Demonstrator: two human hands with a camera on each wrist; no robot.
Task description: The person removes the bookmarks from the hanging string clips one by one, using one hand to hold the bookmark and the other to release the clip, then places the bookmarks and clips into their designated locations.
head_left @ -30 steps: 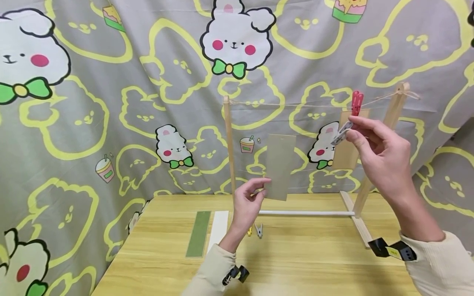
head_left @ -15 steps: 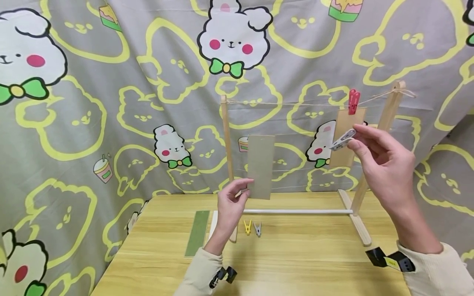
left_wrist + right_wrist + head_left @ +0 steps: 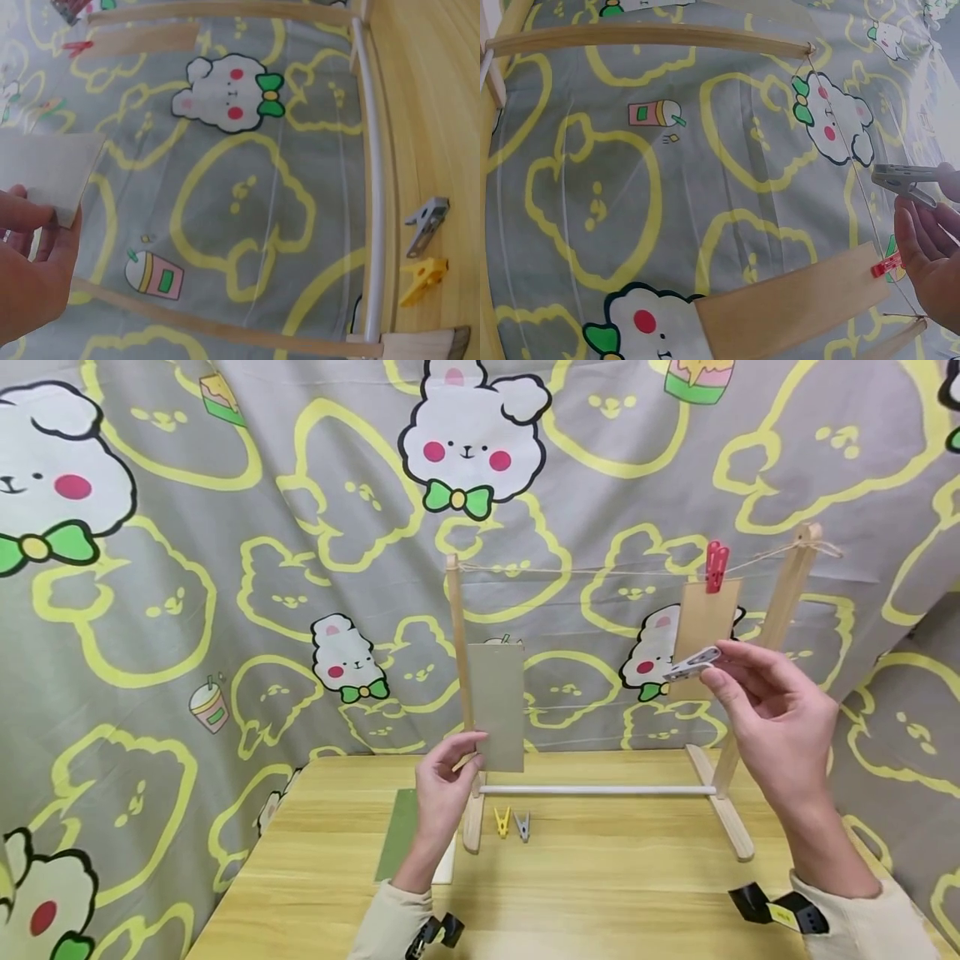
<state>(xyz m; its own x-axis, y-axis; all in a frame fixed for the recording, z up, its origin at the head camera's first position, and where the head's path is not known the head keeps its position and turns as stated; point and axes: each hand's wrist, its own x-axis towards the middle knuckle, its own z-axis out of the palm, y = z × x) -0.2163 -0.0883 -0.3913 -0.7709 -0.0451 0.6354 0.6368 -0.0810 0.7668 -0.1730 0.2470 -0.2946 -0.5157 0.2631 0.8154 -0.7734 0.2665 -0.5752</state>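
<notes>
Patterned curtain (image 3: pixel 592 435) behind wood-grained table (image 3: pixel 600 893); left grip (image 3: pixel 442 787) pinches card (image 3: pixel 500 702), right grip (image 3: pixel 784 713) pinches clothespin (image 3: pixel 693 664)

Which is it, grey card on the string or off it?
Off: the left hand holds the grey card, with nothing clipping its top edge to the string.
</notes>
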